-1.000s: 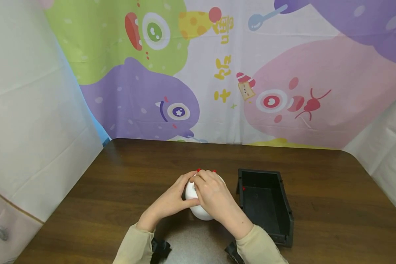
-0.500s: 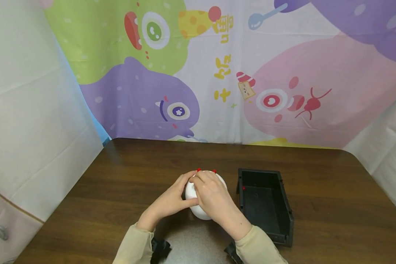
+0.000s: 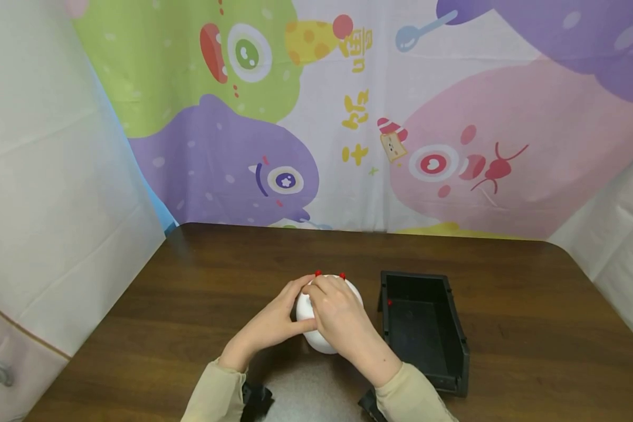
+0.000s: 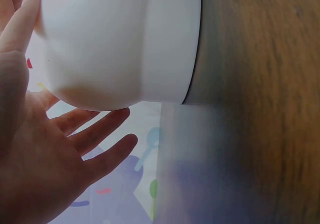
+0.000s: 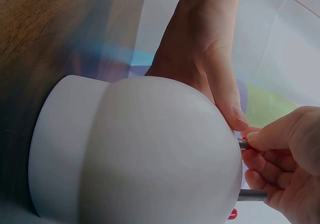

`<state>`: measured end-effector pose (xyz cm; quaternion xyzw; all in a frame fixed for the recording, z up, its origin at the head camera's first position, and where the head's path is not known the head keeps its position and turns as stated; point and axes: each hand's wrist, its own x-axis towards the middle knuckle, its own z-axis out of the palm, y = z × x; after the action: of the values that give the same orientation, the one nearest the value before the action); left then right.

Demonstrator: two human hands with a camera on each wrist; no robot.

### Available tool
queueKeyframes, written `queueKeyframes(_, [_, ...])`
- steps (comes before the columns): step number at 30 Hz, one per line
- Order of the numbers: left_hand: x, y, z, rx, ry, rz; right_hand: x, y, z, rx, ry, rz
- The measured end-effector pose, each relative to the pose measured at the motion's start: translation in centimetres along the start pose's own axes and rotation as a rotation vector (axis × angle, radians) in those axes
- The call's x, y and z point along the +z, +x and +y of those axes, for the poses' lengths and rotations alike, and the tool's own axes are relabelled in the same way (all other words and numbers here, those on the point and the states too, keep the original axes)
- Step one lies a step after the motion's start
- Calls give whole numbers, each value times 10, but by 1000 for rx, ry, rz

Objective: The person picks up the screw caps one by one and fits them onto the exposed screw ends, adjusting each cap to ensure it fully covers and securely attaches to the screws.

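Note:
A white domed object (image 3: 322, 341) with a flat-bottomed base stands on the table. Threaded metal studs (image 5: 252, 195) stick out of its top. Two red caps (image 3: 318, 274) show along its far edge in the head view. My left hand (image 3: 276, 312) lies against the dome's left side, fingers straight and spread, thumb (image 4: 22, 26) at the top. At the top, my right hand (image 3: 340, 316) pinches a small red piece at the end of a stud (image 5: 242, 144) between thumb and fingers; most of that piece is hidden.
A black tray (image 3: 456, 328) stands on the brown wooden table (image 3: 522, 328), to the right of the dome. One small red piece (image 3: 390, 302) shows at the tray's left wall. A cartoon-printed curtain (image 3: 369, 193) hangs behind the table.
My right hand has shifted very slightly left while keeping its pinch. The left hand, the dome and the tray stay where they were.

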<state>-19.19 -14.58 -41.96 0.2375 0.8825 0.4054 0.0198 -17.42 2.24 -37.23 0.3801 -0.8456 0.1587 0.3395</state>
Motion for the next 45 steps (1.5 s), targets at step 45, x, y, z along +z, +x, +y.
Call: queueKeyframes(45, [1, 1, -3, -25, 29, 4, -1, -8, -18, 112, -246, -33])
